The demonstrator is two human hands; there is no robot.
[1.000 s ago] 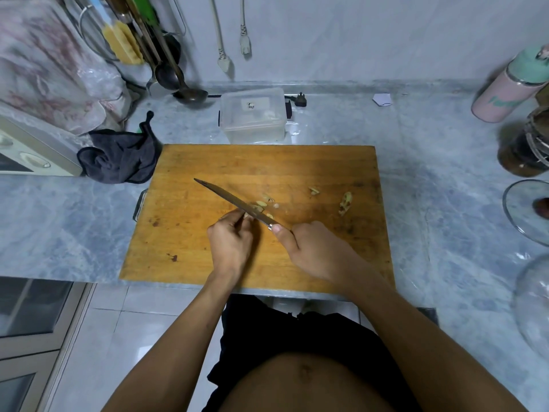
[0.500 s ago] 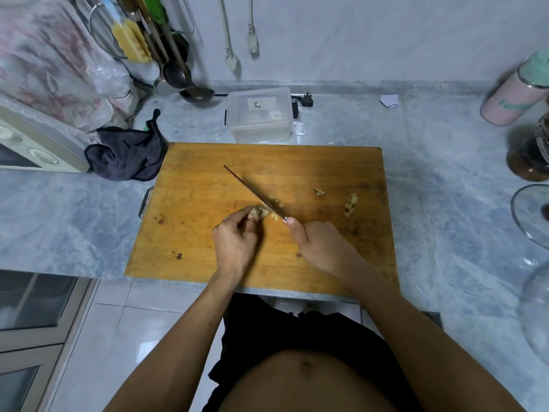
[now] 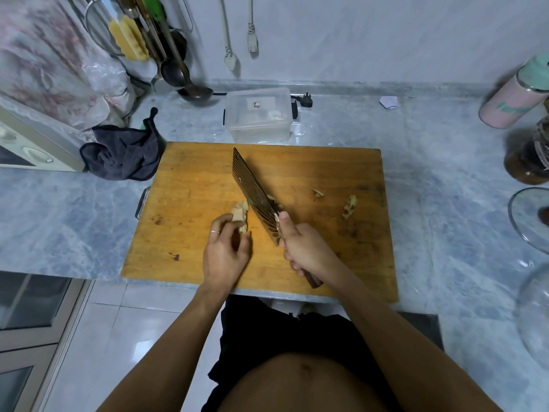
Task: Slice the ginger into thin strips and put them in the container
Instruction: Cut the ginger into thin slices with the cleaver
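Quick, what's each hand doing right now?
Left hand: holding the pale, knobbly piece of ginger.
Right hand: gripping the wide, ridged cleaver by its handle.

The cutting board (image 3: 208, 173) lay on the desk (image 3: 445, 179) before me, the container (image 3: 258, 114) just behind it. My left grip (image 3: 227, 251) held the ginger (image 3: 242, 215) left of the cleaver (image 3: 255, 194) in my right grip (image 3: 307, 248). A cloth (image 3: 121, 156) lay left of the board.
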